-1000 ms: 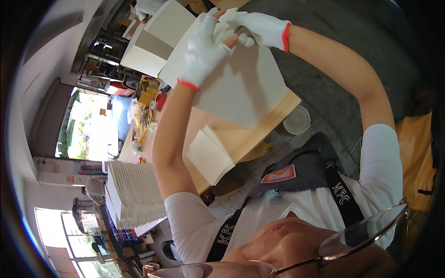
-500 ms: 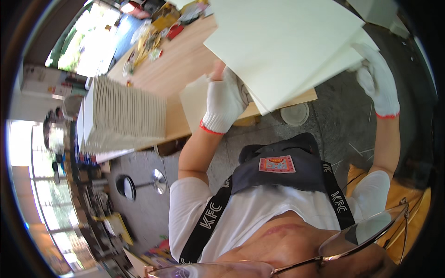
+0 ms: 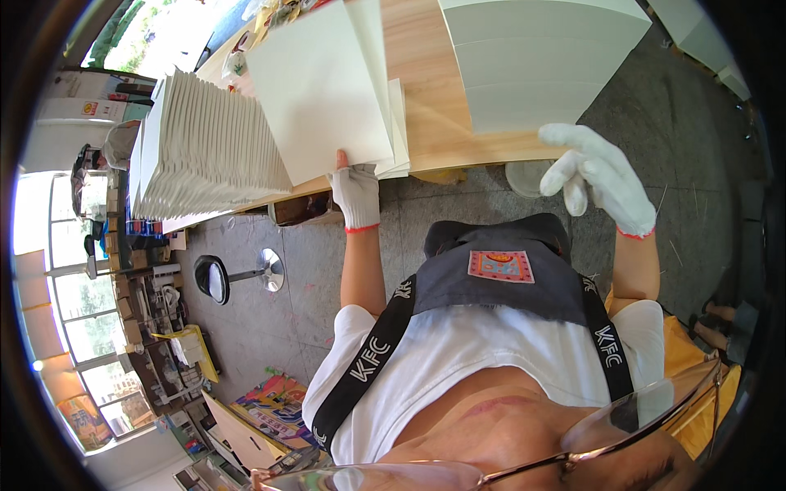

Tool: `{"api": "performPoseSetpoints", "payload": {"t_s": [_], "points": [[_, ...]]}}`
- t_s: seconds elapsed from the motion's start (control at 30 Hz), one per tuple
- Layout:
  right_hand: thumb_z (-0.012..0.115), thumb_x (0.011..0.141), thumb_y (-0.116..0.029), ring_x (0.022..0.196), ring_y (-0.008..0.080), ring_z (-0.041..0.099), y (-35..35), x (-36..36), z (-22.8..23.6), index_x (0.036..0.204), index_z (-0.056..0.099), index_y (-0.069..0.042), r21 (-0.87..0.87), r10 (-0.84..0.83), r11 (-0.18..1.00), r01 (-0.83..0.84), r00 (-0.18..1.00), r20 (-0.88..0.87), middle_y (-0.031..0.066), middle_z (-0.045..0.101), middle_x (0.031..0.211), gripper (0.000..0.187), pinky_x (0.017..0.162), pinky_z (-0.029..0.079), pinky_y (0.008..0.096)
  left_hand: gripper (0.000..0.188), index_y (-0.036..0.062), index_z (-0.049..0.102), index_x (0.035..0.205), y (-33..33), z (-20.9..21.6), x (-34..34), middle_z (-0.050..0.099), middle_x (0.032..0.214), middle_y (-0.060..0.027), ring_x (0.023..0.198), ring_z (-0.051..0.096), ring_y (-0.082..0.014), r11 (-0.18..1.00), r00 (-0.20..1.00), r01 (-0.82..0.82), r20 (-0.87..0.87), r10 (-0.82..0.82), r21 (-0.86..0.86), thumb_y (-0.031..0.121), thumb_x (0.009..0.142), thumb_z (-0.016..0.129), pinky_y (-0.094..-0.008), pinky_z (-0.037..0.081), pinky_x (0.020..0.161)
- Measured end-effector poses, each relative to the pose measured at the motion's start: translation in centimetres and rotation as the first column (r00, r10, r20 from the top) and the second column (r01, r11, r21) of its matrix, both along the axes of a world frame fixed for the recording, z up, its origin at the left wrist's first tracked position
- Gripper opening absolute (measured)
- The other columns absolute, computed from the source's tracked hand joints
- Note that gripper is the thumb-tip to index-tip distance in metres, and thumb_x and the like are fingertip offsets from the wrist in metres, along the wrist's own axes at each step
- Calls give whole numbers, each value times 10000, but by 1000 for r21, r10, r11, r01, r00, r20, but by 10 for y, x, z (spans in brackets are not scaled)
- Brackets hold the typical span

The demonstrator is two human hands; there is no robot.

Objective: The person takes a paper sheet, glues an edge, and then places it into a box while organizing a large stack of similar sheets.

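Observation:
My left hand (image 3: 357, 192), in a white knit glove with the bare thumb showing, is closed on the near edge of a white sheet (image 3: 323, 94). The thumb lies on top and the fingers are hidden beneath. Another white sheet shows behind its right edge, and more pale sheets (image 3: 399, 131) lie under them on the table. To the left stands a tall stack of thick white folded sheets (image 3: 209, 147), close to the held sheet. Off the table's near edge, my gloved right hand (image 3: 596, 173) is open and holds nothing, its fingers apart and slightly bent.
A pile of large white sheets (image 3: 540, 74) lies on the right part of the wooden table (image 3: 422, 82). Below the table edge is a round pale lid or bucket (image 3: 524, 178). A stool (image 3: 237, 274) stands on the grey floor at left, near cluttered shelves (image 3: 155, 327).
My left hand has moved left with the white sheet, now beside the tall stack. My right hand has come off the large sheets and moved left and nearer. The view has shifted too.

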State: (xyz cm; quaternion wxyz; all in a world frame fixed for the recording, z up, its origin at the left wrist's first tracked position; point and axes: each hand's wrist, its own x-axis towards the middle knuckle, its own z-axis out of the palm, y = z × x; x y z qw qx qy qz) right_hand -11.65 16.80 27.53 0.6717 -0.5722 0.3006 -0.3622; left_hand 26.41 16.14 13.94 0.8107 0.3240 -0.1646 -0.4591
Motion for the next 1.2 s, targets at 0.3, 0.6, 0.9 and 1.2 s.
{"api": "performPoseSetpoints", "payload": {"t_s": [0.3,0.6,0.9,1.2], "points": [[391,1014,-210,547,78,562,1,4,-28,1337,498,37,101,-47,994,45,999,16,110,708,837,420,504,462,219,364,58,478,1296,-31,-131,35,573,1254,-144,1137,590,-340,969,992,-70,-85,93,238,73,939,547,-548,540,916],[403,1013,-242,546,78,557,3,2,-40,1327,509,38,124,-109,986,107,994,9,103,708,836,434,503,448,219,352,75,491,1297,-33,-182,54,560,1300,-143,1197,553,-354,919,971,11,-224,85,395,153,959,550,-573,465,1002],[405,1015,-243,542,76,552,5,-7,-60,1310,535,19,165,-165,974,154,985,56,101,709,836,415,493,440,215,317,75,445,1313,-33,-135,45,470,1419,-147,1301,475,-368,890,849,10,-474,233,455,182,1026,366,-626,405,1060],[447,1021,-375,490,87,547,12,-27,-79,1343,474,37,176,-239,958,226,969,56,125,703,844,523,432,417,200,320,54,413,1319,-39,-145,46,524,1348,-161,1283,488,-382,809,824,-86,-415,385,581,71,1012,326,-674,429,1013]]}}
